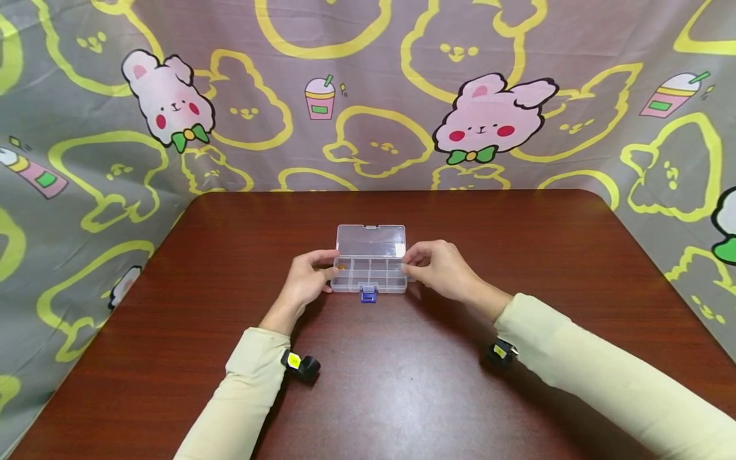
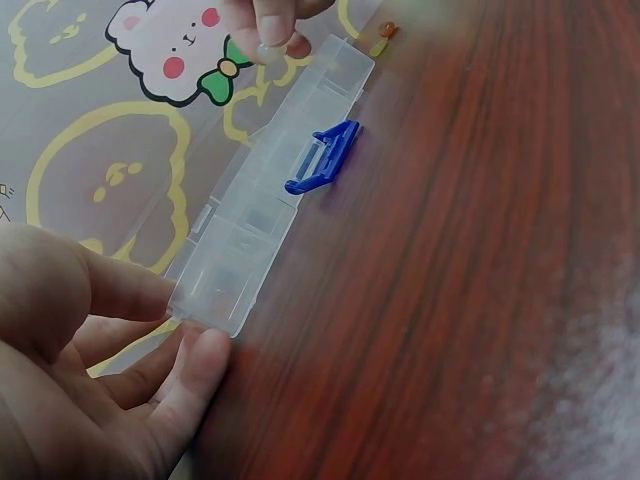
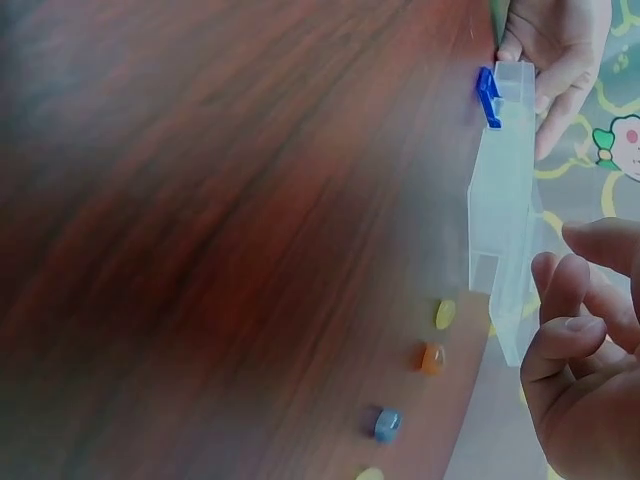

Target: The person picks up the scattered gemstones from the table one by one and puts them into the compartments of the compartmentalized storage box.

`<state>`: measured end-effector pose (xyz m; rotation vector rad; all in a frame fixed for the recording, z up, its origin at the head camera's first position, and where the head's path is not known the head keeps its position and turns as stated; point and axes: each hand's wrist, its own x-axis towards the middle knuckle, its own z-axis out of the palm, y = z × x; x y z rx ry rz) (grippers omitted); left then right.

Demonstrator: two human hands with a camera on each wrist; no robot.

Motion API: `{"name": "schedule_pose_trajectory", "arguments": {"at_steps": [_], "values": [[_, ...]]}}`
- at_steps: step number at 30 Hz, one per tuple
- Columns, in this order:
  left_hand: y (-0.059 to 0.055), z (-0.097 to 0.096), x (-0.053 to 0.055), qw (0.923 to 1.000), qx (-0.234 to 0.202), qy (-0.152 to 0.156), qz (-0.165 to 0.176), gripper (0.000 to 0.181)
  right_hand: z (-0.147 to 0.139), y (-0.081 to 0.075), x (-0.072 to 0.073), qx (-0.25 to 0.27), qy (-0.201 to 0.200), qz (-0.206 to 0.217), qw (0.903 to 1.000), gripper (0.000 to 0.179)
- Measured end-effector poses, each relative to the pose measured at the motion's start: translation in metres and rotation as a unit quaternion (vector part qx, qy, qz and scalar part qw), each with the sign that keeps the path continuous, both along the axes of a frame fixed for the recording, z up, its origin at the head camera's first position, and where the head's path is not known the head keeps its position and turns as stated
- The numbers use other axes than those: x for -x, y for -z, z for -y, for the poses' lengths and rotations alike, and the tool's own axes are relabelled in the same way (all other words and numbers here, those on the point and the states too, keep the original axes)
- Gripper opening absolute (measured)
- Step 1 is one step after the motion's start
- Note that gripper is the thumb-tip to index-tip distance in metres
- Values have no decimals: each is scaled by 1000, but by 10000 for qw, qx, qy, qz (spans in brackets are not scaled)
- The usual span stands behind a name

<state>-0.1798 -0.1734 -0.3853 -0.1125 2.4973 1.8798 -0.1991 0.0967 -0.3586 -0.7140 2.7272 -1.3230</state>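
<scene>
A clear plastic compartment box stands on the table, its lid raised at the back and its blue latch hanging at the front. My left hand grips the box's left end, thumb at the front and fingers behind. An orange bit shows in the far left compartment. By the right end my right hand has its fingers bent in a pinch. A small clear piece shows at its fingertips in the left wrist view; they hide most of it.
In the right wrist view several small pieces lie on the table past the box's right end: a yellow one, an orange one, a blue one and another yellow one. A patterned curtain hangs round the brown table.
</scene>
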Motion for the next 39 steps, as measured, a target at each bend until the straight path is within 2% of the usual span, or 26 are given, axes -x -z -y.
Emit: {"name": "schedule_pose_trajectory", "arguments": {"at_steps": [6, 13, 21, 28, 39], "values": [[1, 0, 1, 10000, -32, 13, -36, 37, 9, 1, 5, 3, -30, -8, 10000, 6], [-1, 0, 0, 9999, -74, 6, -99, 37, 19, 2, 10, 70, -113, -210, 9997, 5], [-1, 0, 0, 9999, -112, 3, -118, 37, 32, 2, 15, -134, -154, -413, 9989, 5], [-2, 0, -1, 9998, -159, -9, -104, 37, 42, 0, 17, -342, -148, -361, 9987, 7], [-2, -1, -2, 9998, -179, -40, -80, 37, 58, 1, 19, -326, -231, -373, 9985, 8]]}}
